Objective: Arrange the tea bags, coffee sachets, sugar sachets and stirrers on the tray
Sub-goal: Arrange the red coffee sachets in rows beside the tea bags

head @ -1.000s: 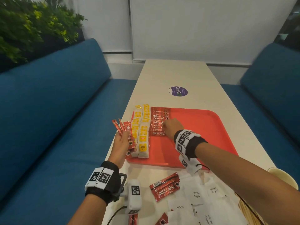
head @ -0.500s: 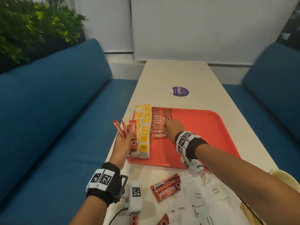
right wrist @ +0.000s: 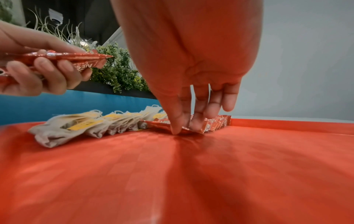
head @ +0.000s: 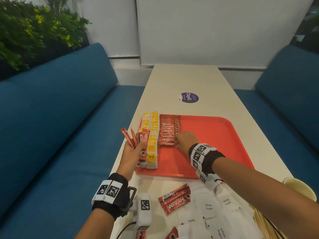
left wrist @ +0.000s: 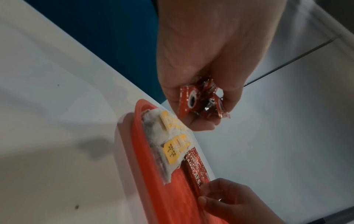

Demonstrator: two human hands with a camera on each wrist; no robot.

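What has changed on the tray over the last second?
Very little. The right hand has slid slightly along the right edge of the coffee sachet row, fingertips pressing it straight. The left hand still grips its bundle of sachets. Tea bags, tray and loose sugar sachets stayed put.

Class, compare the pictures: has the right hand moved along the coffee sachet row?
Yes. The right hand has slid toward the near end of the coffee sachet row on the tray.
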